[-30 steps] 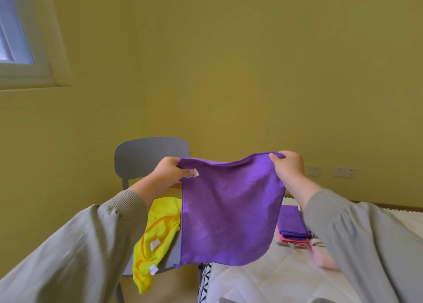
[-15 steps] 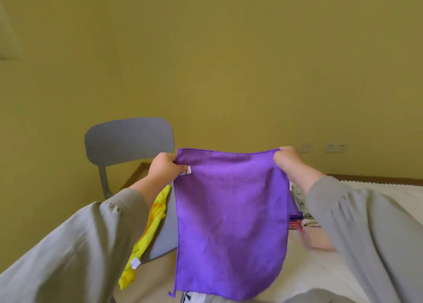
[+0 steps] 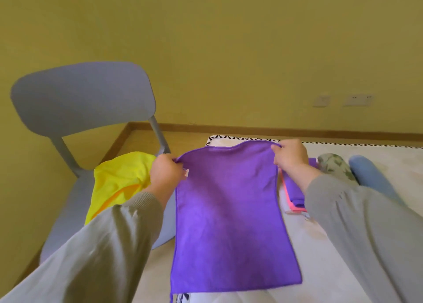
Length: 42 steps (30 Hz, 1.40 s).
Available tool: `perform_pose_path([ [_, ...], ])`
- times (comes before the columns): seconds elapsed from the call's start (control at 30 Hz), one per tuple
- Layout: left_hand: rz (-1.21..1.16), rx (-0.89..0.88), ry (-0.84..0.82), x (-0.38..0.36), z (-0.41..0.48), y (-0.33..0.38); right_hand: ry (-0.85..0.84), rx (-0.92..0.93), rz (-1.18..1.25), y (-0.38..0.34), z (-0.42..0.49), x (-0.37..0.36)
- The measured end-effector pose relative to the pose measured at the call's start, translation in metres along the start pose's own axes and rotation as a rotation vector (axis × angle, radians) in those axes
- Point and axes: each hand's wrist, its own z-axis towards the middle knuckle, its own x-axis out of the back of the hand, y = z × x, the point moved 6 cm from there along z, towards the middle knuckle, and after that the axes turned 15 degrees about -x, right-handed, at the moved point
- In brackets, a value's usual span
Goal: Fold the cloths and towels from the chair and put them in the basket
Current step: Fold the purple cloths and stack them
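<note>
1. Purple cloth (image 3: 231,211): task item in hand. Near hem lies on the bed (image 3: 325,252), close to its front edge; near-left cnr looks to overhang, w/ a loose thread dangling. Body lies spread lengthwise, mostly flat.
2. Left hand (image 3: 166,176): fingers curled, pinching far-left cnr, beside a small tag.
3. Right hand (image 3: 289,157): fingers curled, pinching far-right cnr. Far hem sags slightly btwn the two grips and is prob. just off the surface.
4. Folded stack (image 3: 295,195): purple on pink, on bed just right of the cloth, partly behind the right sleeve.
5. Yellow cloth (image 3: 119,176): unfolded, heaped on the chair (image 3: 84,96) seat, left of bed.
6. Basket: not in view.

Step, as judged: laying flat ahead of first fold. Handling notes: draw cnrs apart to take out the sag; lower both together so the far hem lands straight; check sides run square to bed edge. Then carry far cnrs to near cnrs, hem on hem, tag inside. Watch the overhanging cnr, since the cloth may slide off. Thin, limp fabric, so smooth it before creasing.
</note>
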Motion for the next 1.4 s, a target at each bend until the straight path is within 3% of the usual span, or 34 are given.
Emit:
perform_pose_path([
  [0.13, -0.517, 0.157, 0.058, -0.030, 0.018, -0.017, -0.131, -0.044, 0.265, 0.011, 0.022, -0.032],
  [0.3, -0.808, 0.267, 0.087, -0.034, 0.030, -0.002, -0.111, 0.002, 0.333, -0.008, 0.029, -0.025],
  [0.43, -1.063, 0.438, 0.031, -0.043, 0.007, -0.013, -0.140, -0.208, 0.569, 0.011, 0.004, -0.021],
  [0.53, -1.189, 0.465, 0.044, -0.045, -0.015, -0.024, -0.151, -0.289, 0.672, 0.040, -0.026, -0.022],
  [0.67, -1.207, 0.493, 0.223, -0.045, -0.041, -0.041, -0.094, -0.340, 0.698, 0.077, -0.056, -0.024],
  [0.8, -1.115, 0.542, 0.169, -0.053, -0.079, -0.062, -0.100, -0.422, 0.747, 0.115, -0.080, -0.035],
  [1.0, -1.001, 0.691, 0.176, -0.065, -0.127, -0.091, -0.294, -0.525, 0.360, 0.173, -0.107, -0.058],
  [1.23, -0.987, 0.702, 0.197, -0.060, -0.144, -0.095, -0.305, -0.520, 0.372, 0.167, -0.107, -0.048],
  [1.4, -0.726, 0.697, 0.152, -0.057, -0.156, -0.116, -0.394, -0.544, -0.005, 0.182, -0.117, -0.055],
])
